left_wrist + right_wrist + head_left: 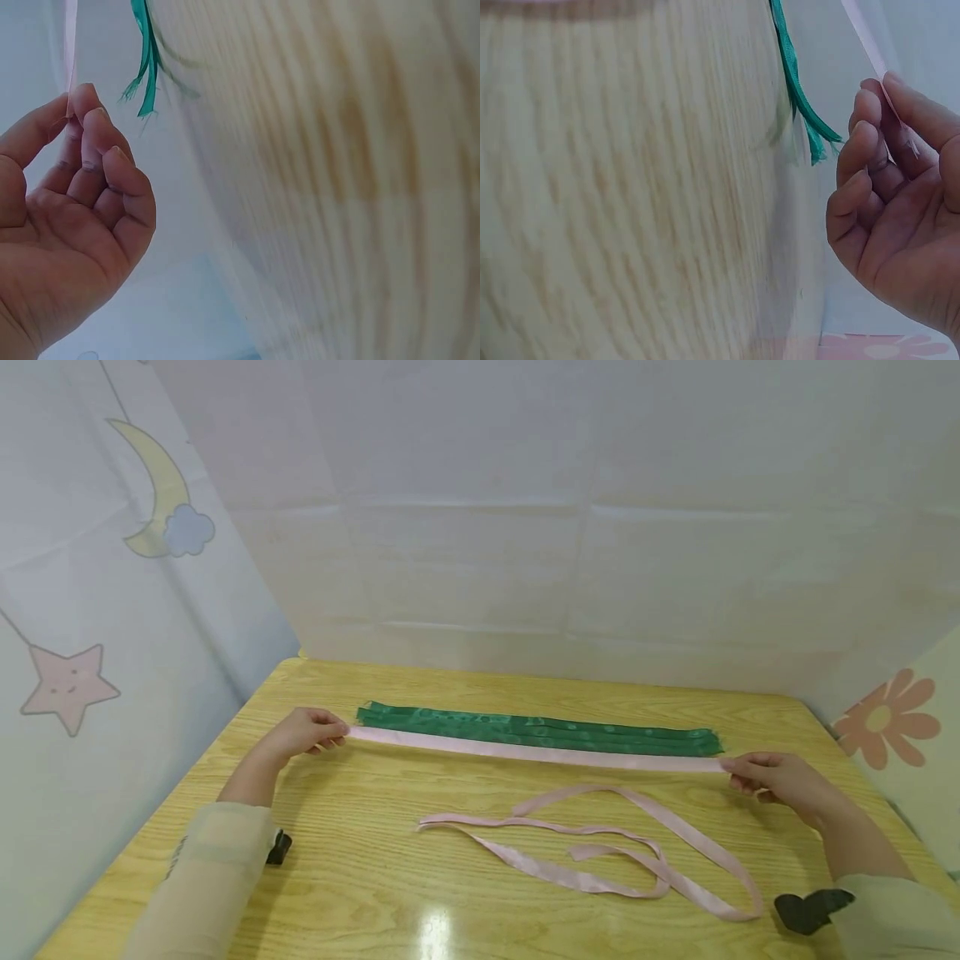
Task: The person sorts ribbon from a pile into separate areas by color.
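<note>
A pink ribbon (pixel 540 753) stretches nearly straight between my two hands, close over the table and along the near side of several green ribbons (pixel 525 727) laid side by side. My left hand (pixel 306 731) pinches its left end between thumb and fingertips. At the other end my right hand (pixel 776 781) pinches it the same way, and in the right wrist view a short frayed tip of the pink ribbon (pixel 900 124) sticks out past the thumb. Frayed ends of the green ribbons (pixel 148 90) show beside the left hand in the left wrist view.
More pink ribbon (pixel 697 839) lies in loose loops on the near part of the wooden table (pixel 337 877). A pale cloth backdrop (pixel 480 568) stands along the table's far edge and both sides. Dark wrist pieces (pixel 813 910) sit at the sleeves.
</note>
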`<state>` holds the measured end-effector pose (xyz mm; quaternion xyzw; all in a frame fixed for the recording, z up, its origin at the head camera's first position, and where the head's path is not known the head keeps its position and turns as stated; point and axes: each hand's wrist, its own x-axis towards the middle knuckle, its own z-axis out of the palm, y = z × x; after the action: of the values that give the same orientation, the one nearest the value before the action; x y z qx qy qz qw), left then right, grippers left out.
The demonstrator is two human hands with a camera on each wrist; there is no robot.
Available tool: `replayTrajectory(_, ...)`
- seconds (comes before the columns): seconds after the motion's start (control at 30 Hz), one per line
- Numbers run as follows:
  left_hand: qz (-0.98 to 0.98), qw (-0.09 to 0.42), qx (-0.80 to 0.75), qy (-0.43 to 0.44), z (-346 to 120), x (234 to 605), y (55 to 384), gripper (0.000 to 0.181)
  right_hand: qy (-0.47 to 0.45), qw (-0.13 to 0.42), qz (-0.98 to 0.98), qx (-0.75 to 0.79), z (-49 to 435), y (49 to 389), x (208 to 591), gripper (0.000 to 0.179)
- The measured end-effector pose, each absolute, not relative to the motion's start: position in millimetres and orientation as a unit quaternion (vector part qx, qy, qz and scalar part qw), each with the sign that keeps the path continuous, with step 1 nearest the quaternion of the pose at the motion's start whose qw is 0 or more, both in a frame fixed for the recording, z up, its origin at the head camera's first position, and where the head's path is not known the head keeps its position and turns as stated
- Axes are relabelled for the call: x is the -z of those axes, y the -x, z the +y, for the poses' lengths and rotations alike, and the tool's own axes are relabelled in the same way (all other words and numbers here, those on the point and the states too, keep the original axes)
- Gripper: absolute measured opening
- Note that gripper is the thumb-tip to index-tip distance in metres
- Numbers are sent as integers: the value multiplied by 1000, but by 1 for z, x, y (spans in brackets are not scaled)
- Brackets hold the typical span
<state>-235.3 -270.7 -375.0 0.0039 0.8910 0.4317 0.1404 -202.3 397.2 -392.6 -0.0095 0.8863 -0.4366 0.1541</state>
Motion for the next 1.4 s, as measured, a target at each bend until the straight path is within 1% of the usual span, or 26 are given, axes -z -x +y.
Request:
replayTrajectory(0.37, 891, 151, -428, 3, -268, 379, 241, 29, -8, 160, 882, 443, 394, 205, 402, 53)
replayTrajectory(0.8, 889, 163, -428, 5, -262, 384, 246, 29, -17, 172, 879, 445, 389, 208, 411, 46)
replayTrajectory(1.2, 899, 170, -405, 14, -260, 386, 247, 19, -24, 177, 879, 442, 389, 211, 414, 49)
replayTrajectory(1.4, 905, 171, -390, 15, -258, 385, 245, 16, -31, 178, 877, 445, 389, 213, 416, 47)
